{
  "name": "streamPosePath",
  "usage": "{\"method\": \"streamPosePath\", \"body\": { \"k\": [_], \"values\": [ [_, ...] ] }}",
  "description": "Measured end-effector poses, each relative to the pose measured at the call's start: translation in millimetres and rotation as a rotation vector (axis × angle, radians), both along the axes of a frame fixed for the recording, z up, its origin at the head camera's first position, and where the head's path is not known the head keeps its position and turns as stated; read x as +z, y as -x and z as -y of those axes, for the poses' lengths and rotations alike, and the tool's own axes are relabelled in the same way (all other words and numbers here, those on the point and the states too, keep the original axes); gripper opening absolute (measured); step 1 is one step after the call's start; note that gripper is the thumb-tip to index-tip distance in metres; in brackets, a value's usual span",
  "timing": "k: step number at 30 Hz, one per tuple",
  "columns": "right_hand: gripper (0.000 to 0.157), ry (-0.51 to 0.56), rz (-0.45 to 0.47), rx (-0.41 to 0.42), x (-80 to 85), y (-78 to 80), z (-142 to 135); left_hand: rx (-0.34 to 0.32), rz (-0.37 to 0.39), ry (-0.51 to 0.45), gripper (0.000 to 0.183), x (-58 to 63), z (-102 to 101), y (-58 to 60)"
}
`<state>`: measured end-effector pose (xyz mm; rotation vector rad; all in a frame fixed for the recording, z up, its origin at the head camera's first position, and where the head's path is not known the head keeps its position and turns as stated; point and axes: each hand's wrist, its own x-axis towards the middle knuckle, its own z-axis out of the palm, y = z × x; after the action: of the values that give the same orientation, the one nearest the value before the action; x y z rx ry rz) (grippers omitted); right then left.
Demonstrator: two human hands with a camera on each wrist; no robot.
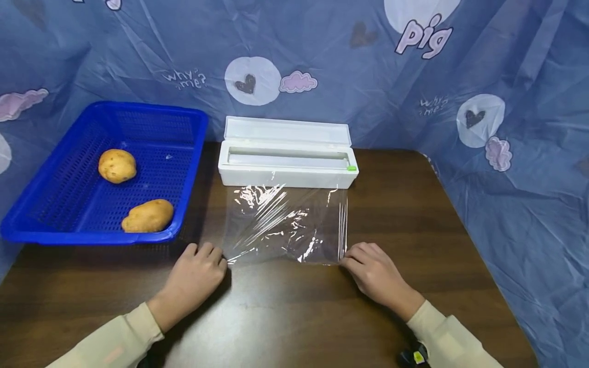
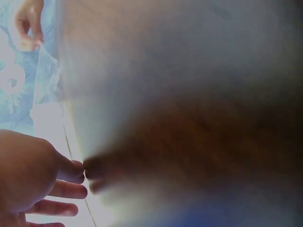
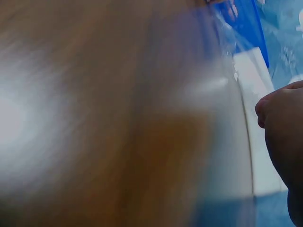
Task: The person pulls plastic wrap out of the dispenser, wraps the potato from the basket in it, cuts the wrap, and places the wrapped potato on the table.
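A clear sheet of plastic wrap [image 1: 285, 225] stretches out from the front of a white wrap dispenser box [image 1: 289, 178], whose lid [image 1: 287, 131] is tipped up at the back. My left hand [image 1: 195, 276] pinches the sheet's near left corner. At the near right corner, my right hand [image 1: 375, 271] grips the film between thumb and fingers. In the left wrist view the left hand [image 2: 38, 179] shows thumb and index finger meeting, the other fingers loosely extended. The right wrist view shows only part of the right hand [image 3: 286, 123]; its fingertips are mostly hidden.
A blue plastic basket [image 1: 188, 184] stands left of the box, holding a round potato [image 1: 117, 166] and a longer potato [image 1: 148, 216]. All of it rests on a dark wooden table [image 1: 276, 317]. A blue printed cloth [image 1: 322, 46] hangs behind and at the sides.
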<state>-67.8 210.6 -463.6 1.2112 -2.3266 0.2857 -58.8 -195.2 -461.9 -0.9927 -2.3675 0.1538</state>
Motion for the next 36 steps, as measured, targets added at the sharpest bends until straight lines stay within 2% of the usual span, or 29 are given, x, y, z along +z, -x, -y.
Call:
{"method": "streamPosePath", "body": {
  "k": [5,10,16,22,26,30,36],
  "values": [
    [0.036,0.054,-0.022,-0.041,-7.9,-1.5,-20,-0.016,-0.007,0.002,0.033,3.1,-1,2.5],
    [0.032,0.082,-0.049,-0.04,-8.6,-1.2,-25,-0.04,-0.022,0.009,0.033,7.5,-4,2.1],
    [0.029,0.079,-0.069,-0.035,-7.1,-2.2,-22,-0.048,-0.052,0.003,0.035,15.0,-4,-0.7],
    [0.033,0.031,-0.072,-0.049,-9.6,-4.4,-24,-0.064,-0.071,0.001,0.032,15.3,-5,-3.5],
    [0.039,-0.028,-0.031,-0.076,-13.0,-6.4,-26,-0.059,-0.064,0.016,0.033,11.9,-6,-4.5],
    [0.041,-0.081,0.055,-0.109,-16.9,-11.1,-26,-0.029,-0.043,0.046,0.034,7.6,-8,-8.7],
    [0.027,-0.086,0.17,-0.184,-21.8,-28.5,-25,0.042,-0.008,0.011,0.035,-1.7,-7,-24.2]
  ]
}}
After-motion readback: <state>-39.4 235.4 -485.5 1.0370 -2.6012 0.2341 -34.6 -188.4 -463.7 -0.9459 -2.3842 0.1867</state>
